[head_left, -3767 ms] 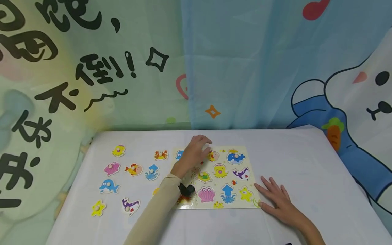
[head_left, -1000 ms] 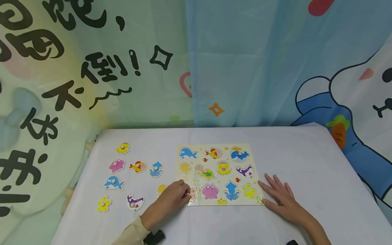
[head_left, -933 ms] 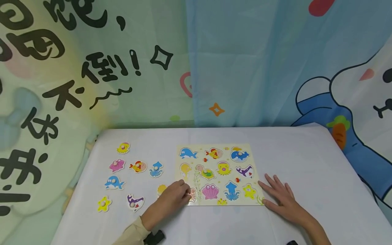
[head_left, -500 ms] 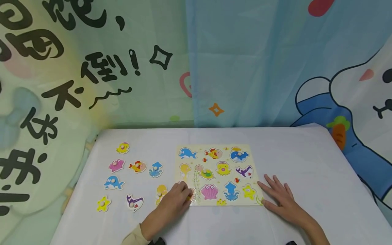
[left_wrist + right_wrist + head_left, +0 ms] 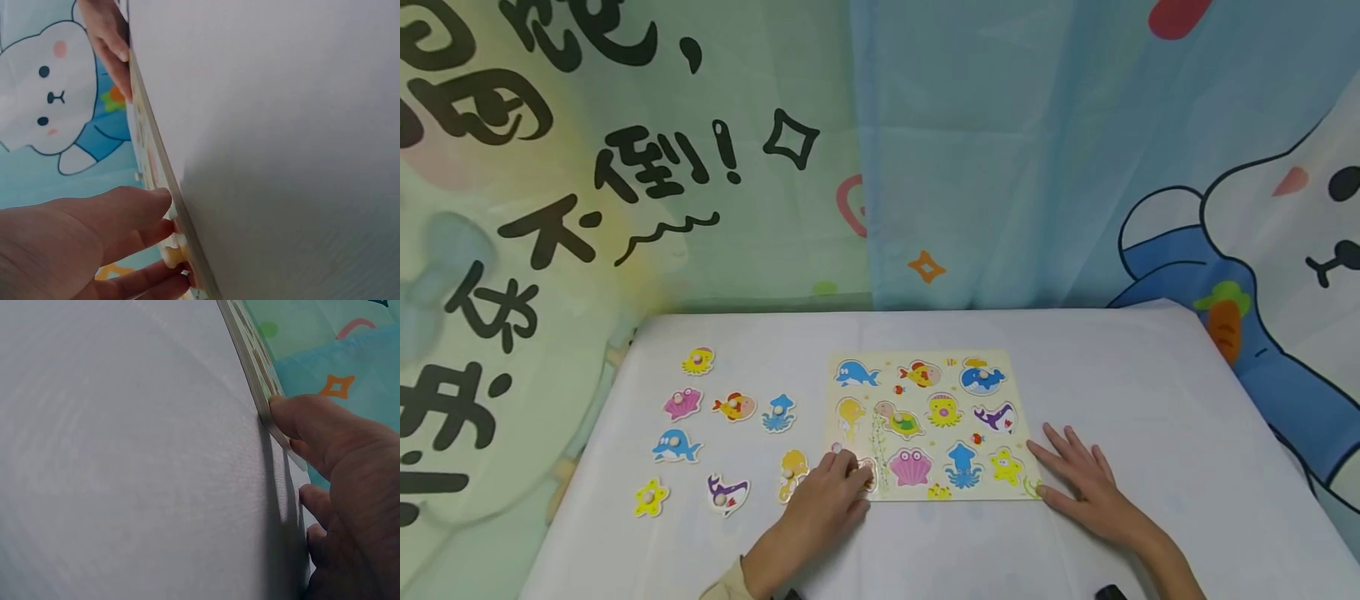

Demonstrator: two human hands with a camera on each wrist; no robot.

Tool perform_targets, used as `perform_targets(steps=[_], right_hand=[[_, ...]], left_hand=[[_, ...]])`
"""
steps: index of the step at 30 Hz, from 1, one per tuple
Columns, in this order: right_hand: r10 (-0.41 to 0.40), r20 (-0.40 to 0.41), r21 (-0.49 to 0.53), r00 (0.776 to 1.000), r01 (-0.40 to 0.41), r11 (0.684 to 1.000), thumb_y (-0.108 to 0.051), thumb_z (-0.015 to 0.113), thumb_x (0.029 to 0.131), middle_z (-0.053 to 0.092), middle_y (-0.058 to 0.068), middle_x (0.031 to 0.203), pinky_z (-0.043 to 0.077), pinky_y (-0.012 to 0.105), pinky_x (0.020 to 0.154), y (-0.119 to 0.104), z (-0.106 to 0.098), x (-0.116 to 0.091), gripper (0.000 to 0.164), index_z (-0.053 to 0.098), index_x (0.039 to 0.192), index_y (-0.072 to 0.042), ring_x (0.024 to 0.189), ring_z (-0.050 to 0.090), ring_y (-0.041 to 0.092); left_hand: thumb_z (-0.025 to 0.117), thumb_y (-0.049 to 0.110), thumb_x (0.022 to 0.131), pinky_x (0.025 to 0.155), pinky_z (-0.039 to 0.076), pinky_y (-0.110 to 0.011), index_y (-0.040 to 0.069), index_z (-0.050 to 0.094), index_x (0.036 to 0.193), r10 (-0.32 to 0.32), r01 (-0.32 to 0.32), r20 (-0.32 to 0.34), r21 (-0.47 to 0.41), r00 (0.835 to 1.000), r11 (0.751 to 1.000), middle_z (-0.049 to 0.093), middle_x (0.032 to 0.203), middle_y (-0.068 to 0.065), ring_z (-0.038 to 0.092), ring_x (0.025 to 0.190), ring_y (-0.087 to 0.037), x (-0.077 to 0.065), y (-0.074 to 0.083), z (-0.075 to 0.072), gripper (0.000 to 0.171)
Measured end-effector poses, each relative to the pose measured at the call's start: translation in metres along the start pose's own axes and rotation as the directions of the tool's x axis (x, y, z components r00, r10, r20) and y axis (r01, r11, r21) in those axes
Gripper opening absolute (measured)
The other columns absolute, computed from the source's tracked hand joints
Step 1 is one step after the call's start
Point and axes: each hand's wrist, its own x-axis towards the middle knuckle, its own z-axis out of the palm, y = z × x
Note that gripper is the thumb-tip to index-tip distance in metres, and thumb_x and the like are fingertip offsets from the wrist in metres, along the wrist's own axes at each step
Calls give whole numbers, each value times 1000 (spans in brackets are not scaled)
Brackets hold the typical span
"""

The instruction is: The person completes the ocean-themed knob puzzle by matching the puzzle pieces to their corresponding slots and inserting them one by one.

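The puzzle board [image 5: 977,494] lies flat on the white table [image 5: 1097,358], just right of the middle of the frame and below its center. The left hand [image 5: 827,493] is over the board's lower left corner, its fingers bent, covering most of a reddish shape [image 5: 868,475] there. In the left wrist view those fingers are slightly apart around a small pale knob [image 5: 172,257], with the thumb by the board's edge (whether they pinch the knob or only rest about it, I cannot tell).

The right hand [image 5: 1081,477] lies at the board's right edge with its fingers spread and nearly straight, gripping nothing. The right wrist view shows its thumb touching the board near a corner.

Loose knobbed pieces are scattered over the left part of the table. A yellow octopus [image 5: 697,361] is highest, with a pink shell [image 5: 682,403], a red-and-yellow fish [image 5: 734,407] and a blue squid [image 5: 778,413] below it. Lower still are a blue whale [image 5: 677,447], a yellow starfish [image 5: 651,497] and a purple whale [image 5: 727,496]. A yellow seahorse [image 5: 792,473] is just beside the left hand (partly hidden by it in the head view).

Behind the table hangs a curtain [image 5: 970,167], with large dark characters at the upper left and a white cartoon animal at the right.
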Motion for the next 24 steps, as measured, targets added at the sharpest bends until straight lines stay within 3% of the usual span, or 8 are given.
perform_targets(steps=[4, 8, 12, 18, 24], right_hand=[[9, 8, -1, 1000, -9, 1000, -37, 63, 90, 24, 24, 158, -12, 68, 112, 0, -1, -1, 59, 48, 142, -13, 148, 3, 47], [5, -2, 6, 1000, -5, 1000, -35, 63, 90, 25, 24, 157, -12, 69, 112, -1, 0, -1, 58, 49, 142, -13, 147, 3, 48], [12, 3, 5, 1000, -12, 1000, -37, 63, 89, 25, 23, 158, -10, 70, 112, -3, 1, 0, 59, 49, 142, -14, 147, 3, 48], [-3, -8, -2, 1000, 3, 1000, -35, 64, 89, 26, 25, 156, -8, 71, 111, -5, -2, -2, 57, 50, 141, -13, 147, 5, 49], [14, 6, -7, 1000, -14, 1000, -37, 63, 89, 25, 24, 157, -9, 71, 111, -5, -2, -1, 59, 49, 141, -14, 147, 4, 49]], left_hand=[[75, 25, 83, 84, 49, -31, 18, 65, 114, -3, 3, -5, -15, 1000, 1000, 57, 106, -1, 53, 96, -17, -5, 0, 4, 34], [72, 26, 85, 102, 44, -39, 21, 61, 121, -44, 43, -26, -45, 999, 998, 57, 120, -2, 53, 114, -21, -14, -1, 5, 38], [73, 28, 84, 103, 43, -41, 22, 60, 122, -76, 73, -36, -69, 996, 995, 55, 128, -3, 51, 119, -22, -27, 2, 1, 41], [71, 33, 85, 106, 41, -41, 22, 60, 124, -112, 114, 27, -78, 993, 990, 53, 133, 0, 46, 124, -20, -43, 8, -4, 42], [73, 33, 83, 108, 41, -44, 23, 60, 122, -217, 219, 37, -67, 975, 973, 53, 133, -2, 46, 126, -23, -57, 0, -10, 42]])
